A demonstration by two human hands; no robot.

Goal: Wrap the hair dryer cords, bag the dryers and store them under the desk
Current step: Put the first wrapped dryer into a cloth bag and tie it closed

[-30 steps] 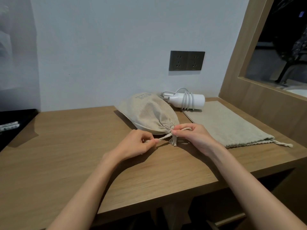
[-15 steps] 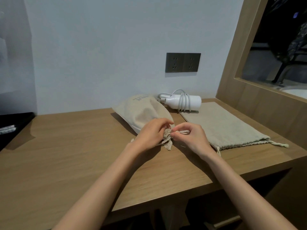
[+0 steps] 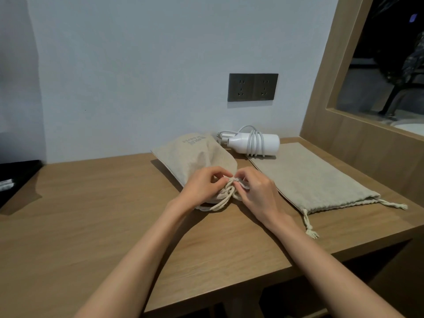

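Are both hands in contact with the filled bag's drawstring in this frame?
Touching. The head view shows the left hand and the right hand pinching the drawstring at the gathered mouth of the filled bag.

A hotel-style room is suggested by the fitted wooden counter (image 3: 91,226), wall socket (image 3: 252,87), dryer (image 3: 268,144) and drawstring bag (image 3: 195,157).

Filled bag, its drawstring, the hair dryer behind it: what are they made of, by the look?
Filled bag: coarse beige cloth, likely linen or cotton; matte, visible weave, soft folds.
Drawstring: off-white twisted rope, probably cotton; strands show.
Hair dryer: smooth white plastic, it seems; even faint sheen.
Its cord: pale, smooth, maybe rubbery plastic.
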